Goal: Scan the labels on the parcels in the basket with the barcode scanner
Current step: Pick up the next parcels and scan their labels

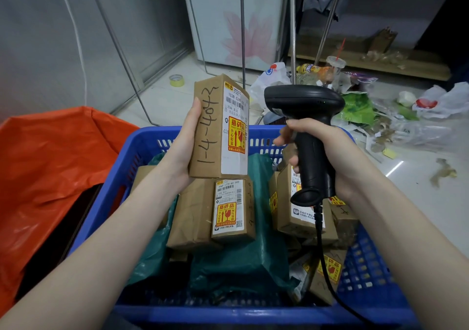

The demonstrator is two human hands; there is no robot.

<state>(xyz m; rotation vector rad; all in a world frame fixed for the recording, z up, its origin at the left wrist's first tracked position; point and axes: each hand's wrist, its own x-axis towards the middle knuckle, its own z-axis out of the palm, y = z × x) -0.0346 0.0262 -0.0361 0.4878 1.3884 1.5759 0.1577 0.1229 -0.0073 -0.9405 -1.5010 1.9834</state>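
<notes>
Above the blue basket [360, 261], the left hand [181, 149] grips an upright cardboard parcel [215, 129]; just beside it, the right hand [327, 152] clasps the black barcode scanner [309, 131].

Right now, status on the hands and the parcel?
Left hand holds cardboard parcel upright above blue basket. Right hand grips barcode scanner beside the parcel's label. Nothing between them.

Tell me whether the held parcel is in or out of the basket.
Out: the left hand holds the parcel upright above the blue basket.
</notes>
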